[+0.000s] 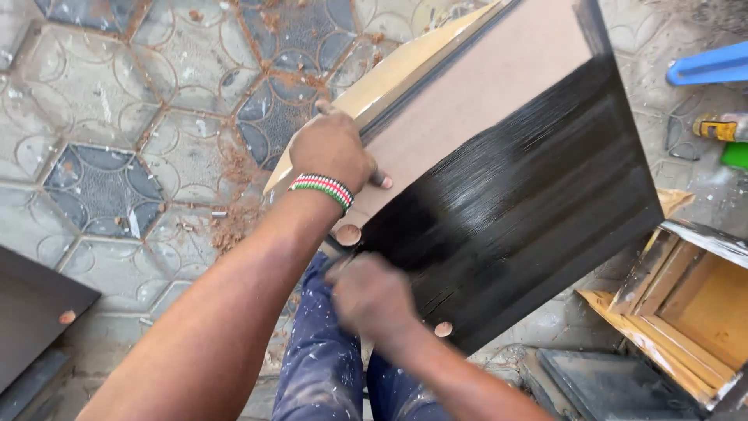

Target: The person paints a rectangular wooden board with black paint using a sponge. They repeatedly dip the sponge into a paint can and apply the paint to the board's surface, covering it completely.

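- One board [506,156], half black and half bare, rested tilted over the person's knees.
- The left hand [333,150] gripped its edge.
- The right hand [372,296] was blurry, closed below it; I cannot tell on what.
- Two round pegs [348,234] stuck out nearby.
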